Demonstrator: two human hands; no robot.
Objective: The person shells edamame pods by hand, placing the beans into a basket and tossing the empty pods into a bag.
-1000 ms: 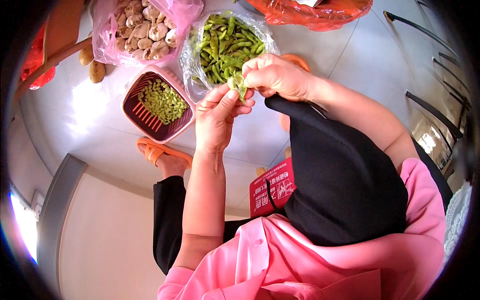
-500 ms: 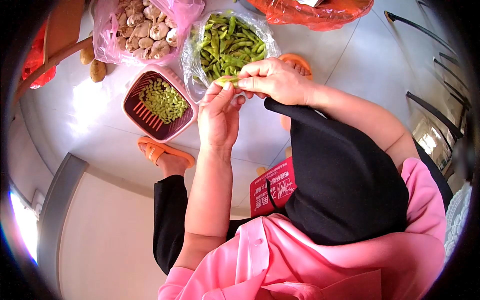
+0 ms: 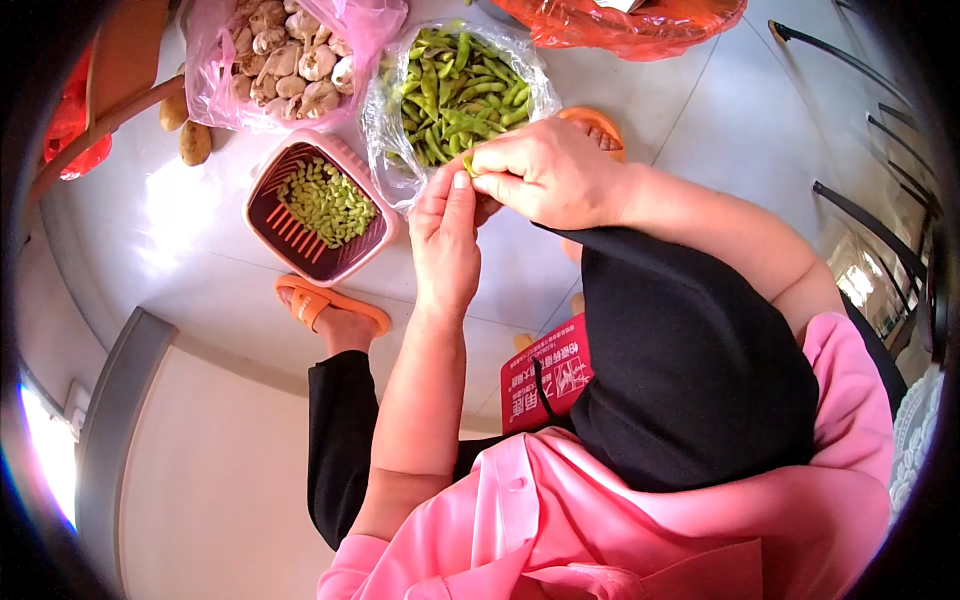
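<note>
Item: edamame pod (image 3: 466, 160), pinched betw. left hand (image 3: 446, 235) & right hand (image 3: 545, 172) fingertips. Risk: beans may pop out, missing pink basket (image 3: 300, 255) left of grip.

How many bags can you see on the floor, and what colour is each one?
Pink bag of garlic: 1
Clear bag of bean pods: 1
Red-orange bag at the top: 1
Total: 3 bags. A red thing at the far left edge may be another bag, but too little of it shows to tell.
</note>
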